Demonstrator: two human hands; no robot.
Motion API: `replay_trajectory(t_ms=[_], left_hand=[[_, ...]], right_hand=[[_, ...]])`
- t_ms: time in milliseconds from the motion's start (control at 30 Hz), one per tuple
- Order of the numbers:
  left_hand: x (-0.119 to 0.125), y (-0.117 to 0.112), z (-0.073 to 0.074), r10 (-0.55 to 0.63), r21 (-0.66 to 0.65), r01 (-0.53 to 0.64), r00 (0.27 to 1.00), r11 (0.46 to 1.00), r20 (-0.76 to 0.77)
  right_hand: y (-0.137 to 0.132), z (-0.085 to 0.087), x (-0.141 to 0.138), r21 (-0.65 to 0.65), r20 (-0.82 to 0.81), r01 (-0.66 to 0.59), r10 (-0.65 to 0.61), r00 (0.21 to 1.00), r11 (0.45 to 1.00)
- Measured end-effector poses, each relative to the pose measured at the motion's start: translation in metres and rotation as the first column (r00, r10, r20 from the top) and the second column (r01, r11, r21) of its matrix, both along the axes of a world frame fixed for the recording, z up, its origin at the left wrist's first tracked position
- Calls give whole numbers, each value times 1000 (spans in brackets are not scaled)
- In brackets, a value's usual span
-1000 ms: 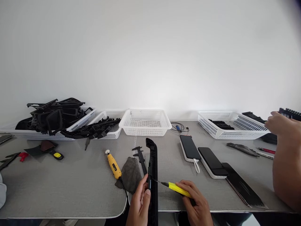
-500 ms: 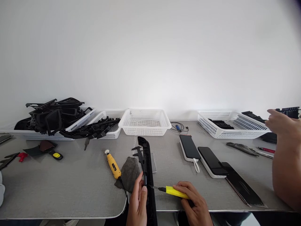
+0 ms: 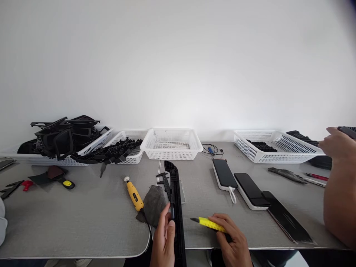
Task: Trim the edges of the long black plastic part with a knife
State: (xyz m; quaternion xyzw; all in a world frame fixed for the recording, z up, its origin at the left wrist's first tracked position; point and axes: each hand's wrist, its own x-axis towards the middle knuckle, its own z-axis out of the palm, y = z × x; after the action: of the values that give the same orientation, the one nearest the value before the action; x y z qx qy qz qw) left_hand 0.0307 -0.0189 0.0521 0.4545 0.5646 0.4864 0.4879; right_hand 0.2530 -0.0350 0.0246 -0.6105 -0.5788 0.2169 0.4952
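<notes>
A long black plastic trim piece (image 3: 175, 189), ribbed inside and curved at its far end, is gripped near its lower part by my left hand (image 3: 163, 241). It stretches forward over the table edge. In my right hand (image 3: 233, 241) is a yellow utility knife (image 3: 210, 223), its dark tip pointing left, apart from the trim piece. Just left of the trim piece lies a black caliper (image 3: 166, 183), partly hidden by it. A grey cloth (image 3: 154, 203) and a yellow rotary tool (image 3: 134, 195) lie to the left of my left hand.
White baskets line the wall: one with black frames (image 3: 104, 139), a smaller one (image 3: 136, 159), a middle one (image 3: 171, 155) and a right one (image 3: 278, 158). Phones on white power banks (image 3: 225, 174) lie right. Another person's hand (image 3: 335, 142) holds a black part at far right.
The knife has pulled back from the trim piece's edge, and its tip has moved right. The other person's hand has shifted slightly right and turned its part.
</notes>
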Motion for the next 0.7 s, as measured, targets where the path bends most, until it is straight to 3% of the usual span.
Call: replay_trajectory(t_ms=[267,700], left_hand=[[-7,0,-1,-181,-6,181,984,984,4],[-9,1,-1,-230,-14,230,968,973,-98]], right_hand=[[2,-3,0,64,76,109,-114,991,992],[3,-5,-1,20,109,57,-58,992,998]])
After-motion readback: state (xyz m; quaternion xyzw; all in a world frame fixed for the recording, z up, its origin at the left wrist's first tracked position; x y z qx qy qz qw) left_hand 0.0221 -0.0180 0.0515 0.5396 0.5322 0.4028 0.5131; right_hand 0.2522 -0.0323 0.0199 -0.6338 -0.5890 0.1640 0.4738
